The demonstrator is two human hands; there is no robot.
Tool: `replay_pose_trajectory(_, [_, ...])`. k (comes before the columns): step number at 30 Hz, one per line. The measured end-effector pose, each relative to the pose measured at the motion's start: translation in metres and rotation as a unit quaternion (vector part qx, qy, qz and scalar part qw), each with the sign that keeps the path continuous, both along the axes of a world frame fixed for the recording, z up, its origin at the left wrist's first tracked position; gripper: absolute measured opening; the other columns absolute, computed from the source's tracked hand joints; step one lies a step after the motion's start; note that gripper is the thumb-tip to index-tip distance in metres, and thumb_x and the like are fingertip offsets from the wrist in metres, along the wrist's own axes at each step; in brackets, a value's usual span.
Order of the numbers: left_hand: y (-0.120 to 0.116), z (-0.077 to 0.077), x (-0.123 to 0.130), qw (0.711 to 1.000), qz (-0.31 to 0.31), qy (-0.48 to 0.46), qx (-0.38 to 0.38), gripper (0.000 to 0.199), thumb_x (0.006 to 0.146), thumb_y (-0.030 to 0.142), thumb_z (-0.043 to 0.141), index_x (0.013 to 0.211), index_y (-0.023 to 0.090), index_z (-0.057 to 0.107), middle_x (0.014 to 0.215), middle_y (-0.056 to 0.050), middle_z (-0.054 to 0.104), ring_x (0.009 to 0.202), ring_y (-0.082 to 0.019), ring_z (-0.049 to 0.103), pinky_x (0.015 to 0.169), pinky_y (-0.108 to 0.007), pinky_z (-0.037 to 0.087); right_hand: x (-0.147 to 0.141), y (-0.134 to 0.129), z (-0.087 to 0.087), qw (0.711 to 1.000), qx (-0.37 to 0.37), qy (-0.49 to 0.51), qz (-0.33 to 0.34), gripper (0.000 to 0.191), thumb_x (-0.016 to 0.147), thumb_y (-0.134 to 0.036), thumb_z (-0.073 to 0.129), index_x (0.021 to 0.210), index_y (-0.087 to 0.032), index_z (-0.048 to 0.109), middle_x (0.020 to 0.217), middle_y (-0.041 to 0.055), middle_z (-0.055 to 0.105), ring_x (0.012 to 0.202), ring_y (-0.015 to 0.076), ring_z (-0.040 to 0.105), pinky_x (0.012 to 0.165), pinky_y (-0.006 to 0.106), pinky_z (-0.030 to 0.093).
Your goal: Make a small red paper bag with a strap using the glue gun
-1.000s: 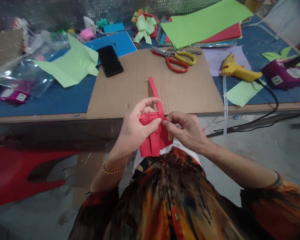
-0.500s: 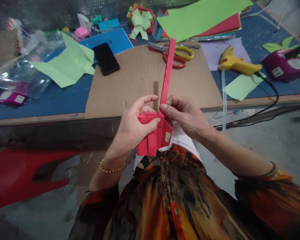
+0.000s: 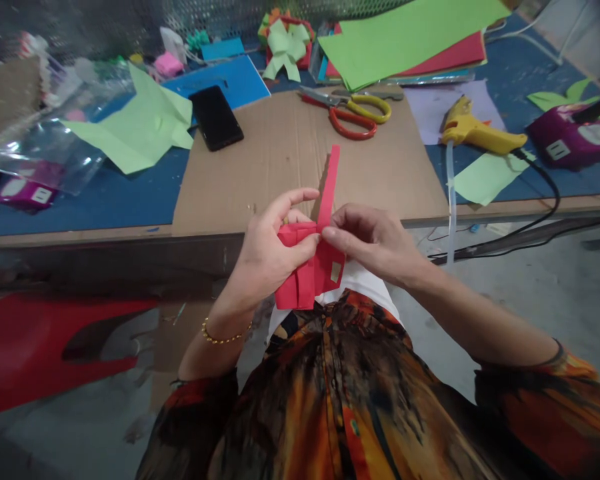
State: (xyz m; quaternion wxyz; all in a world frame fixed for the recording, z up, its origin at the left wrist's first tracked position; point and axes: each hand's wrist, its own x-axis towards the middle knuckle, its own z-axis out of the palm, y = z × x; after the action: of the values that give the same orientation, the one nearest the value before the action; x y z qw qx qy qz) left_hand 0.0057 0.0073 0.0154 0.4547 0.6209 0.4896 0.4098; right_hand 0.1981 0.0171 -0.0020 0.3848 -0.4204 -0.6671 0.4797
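Over my lap, just in front of the table edge, my left hand (image 3: 275,250) pinches a folded red paper piece (image 3: 305,283) between thumb and fingers. Its front has strip-like folds, and a small pale patch shows at its right side. A narrow red paper strip (image 3: 329,183) rises from the top of the piece, pointing away from me. My right hand (image 3: 373,240) pinches the strip's lower end between thumb and forefinger, close to my left thumb. My fingers hide where strip and piece meet.
Brown cardboard (image 3: 260,160) covers the table's middle, bearing scissors (image 3: 353,123) and a black phone (image 3: 216,119). To the right lies a yellow glue gun (image 3: 473,130) with its cord hanging over the edge. Green paper (image 3: 145,123) lies left; coloured sheets (image 3: 410,40) are stacked behind.
The upright part of the red strip now reaches less far up and no longer crosses the scissors. My right hand has shifted slightly down; my left hand keeps its hold.
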Motion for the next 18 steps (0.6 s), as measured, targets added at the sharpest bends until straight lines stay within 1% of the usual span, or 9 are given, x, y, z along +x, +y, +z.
replay_pose_trajectory(3, [0.0010,-0.0013,0.0010,1.000,0.009,0.003,0.016,0.049,0.081,0.011,0.073,0.128,0.022,0.072,0.081,0.003,0.066,0.072,-0.013,0.061,0.072,-0.027,0.054,0.0008,-0.0028,-0.0006,0.998,0.003,-0.055,0.006,0.051,0.092,-0.064,0.074,0.073,-0.021,0.057,0.064,-0.0038,0.052,0.059,0.0097,0.040,0.055,0.029,0.029])
replay_pose_trajectory(6, [0.0014,-0.0019,0.0014,1.000,0.007,0.006,0.020,0.047,0.081,0.011,0.073,0.127,0.022,0.073,0.079,0.003,0.065,0.071,-0.013,0.059,0.072,-0.028,0.053,-0.0002,-0.0034,-0.0031,0.996,0.034,-0.084,0.009,0.037,0.094,-0.044,0.067,0.070,-0.022,0.050,0.061,-0.0053,0.046,0.059,0.0103,0.037,0.057,0.030,0.027])
replay_pose_trajectory(8, [0.0012,-0.0020,0.0009,1.000,0.003,0.002,0.016,0.045,0.081,0.012,0.073,0.125,0.022,0.073,0.077,0.004,0.063,0.070,-0.013,0.057,0.071,-0.028,0.052,-0.0002,-0.0029,-0.0038,0.995,0.041,-0.086,0.016,0.031,0.093,-0.037,0.063,0.069,-0.023,0.049,0.061,-0.0053,0.045,0.060,0.0107,0.036,0.058,0.030,0.027])
replay_pose_trajectory(13, [0.0004,-0.0037,-0.0010,0.999,-0.029,-0.037,-0.016,0.043,0.084,0.017,0.075,0.127,0.022,0.072,0.077,0.004,0.060,0.067,-0.013,0.053,0.065,-0.027,0.048,0.0028,-0.0017,-0.0017,0.997,0.007,-0.069,0.027,0.032,0.090,-0.035,0.065,0.066,-0.023,0.048,0.062,-0.0044,0.043,0.062,0.0113,0.037,0.059,0.031,0.026])
replay_pose_trajectory(16, [0.0007,-0.0057,-0.0025,0.996,-0.050,-0.061,-0.031,0.039,0.091,0.025,0.074,0.130,0.022,0.070,0.077,0.003,0.058,0.066,-0.012,0.051,0.063,-0.027,0.046,0.0050,-0.0020,0.0000,0.998,-0.012,-0.047,0.030,0.034,0.090,-0.035,0.066,0.065,-0.023,0.047,0.062,-0.0047,0.040,0.061,0.0114,0.035,0.059,0.031,0.026])
replay_pose_trajectory(18, [0.0012,-0.0065,-0.0042,0.995,-0.064,-0.065,-0.030,0.038,0.096,0.030,0.071,0.133,0.022,0.069,0.079,0.003,0.059,0.066,-0.012,0.052,0.064,-0.027,0.046,0.0060,-0.0021,0.0000,0.999,-0.019,-0.029,0.036,0.034,0.091,-0.036,0.066,0.065,-0.023,0.048,0.063,-0.0049,0.040,0.062,0.0114,0.035,0.060,0.031,0.027])
